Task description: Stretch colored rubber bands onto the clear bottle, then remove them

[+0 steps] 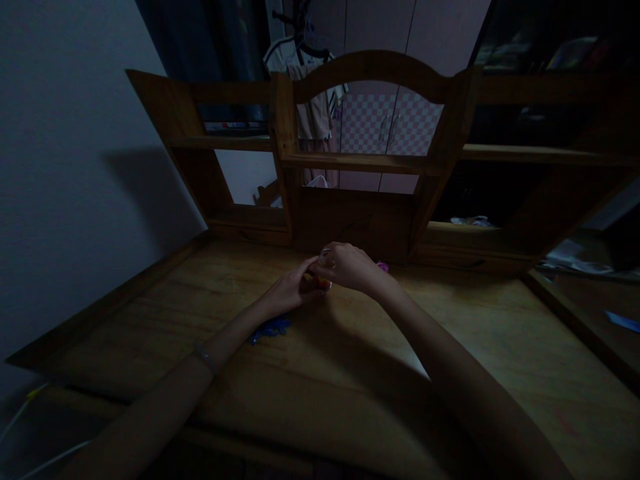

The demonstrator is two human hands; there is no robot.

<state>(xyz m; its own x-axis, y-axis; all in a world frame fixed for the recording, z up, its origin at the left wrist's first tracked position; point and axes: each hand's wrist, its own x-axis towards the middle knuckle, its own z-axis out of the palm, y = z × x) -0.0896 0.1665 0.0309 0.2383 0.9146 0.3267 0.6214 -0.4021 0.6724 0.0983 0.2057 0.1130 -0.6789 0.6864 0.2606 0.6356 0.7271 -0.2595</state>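
Over the middle of the wooden desk my two hands meet. My left hand is closed round a small orange object with a pale end; its kind is unclear in the dim light. My right hand arches above it from the right, fingers bent and pressed together at the top of the orange object. Whatever its fingertips pinch is hidden. A crumpled blue thing, perhaps thin plastic, lies on the desk below my left wrist. Behind my right wrist a small pink thing peeks out.
The wooden desktop runs to a shelf unit with upright dividers along its back. A pale wall bounds the left. Papers and a light-blue item lie at the far right. Clothes hang behind the shelves.
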